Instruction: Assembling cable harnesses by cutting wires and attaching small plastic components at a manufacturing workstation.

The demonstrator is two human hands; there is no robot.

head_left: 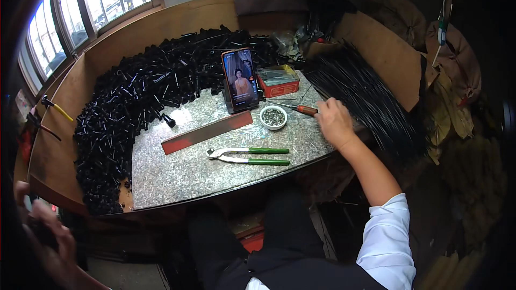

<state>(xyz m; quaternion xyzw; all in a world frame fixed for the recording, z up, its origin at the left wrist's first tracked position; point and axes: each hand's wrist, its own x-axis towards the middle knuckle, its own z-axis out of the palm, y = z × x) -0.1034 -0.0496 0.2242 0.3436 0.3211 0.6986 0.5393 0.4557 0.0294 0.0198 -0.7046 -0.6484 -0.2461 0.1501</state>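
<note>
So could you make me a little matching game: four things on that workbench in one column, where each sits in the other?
Things:
1. pliers
2. phone
3. small bowl
4. black rods

Places:
A. standing upright at the back of the benchtop
B. lying flat near the front edge
C. heaped right of the right hand
D. just right of the phone's foot

Pairs: 1-B, 2-A, 3-D, 4-C

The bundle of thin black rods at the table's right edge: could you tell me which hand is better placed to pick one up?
Probably the right hand: it rests beside the thin black rods; the left hand is low, off the table.
</note>
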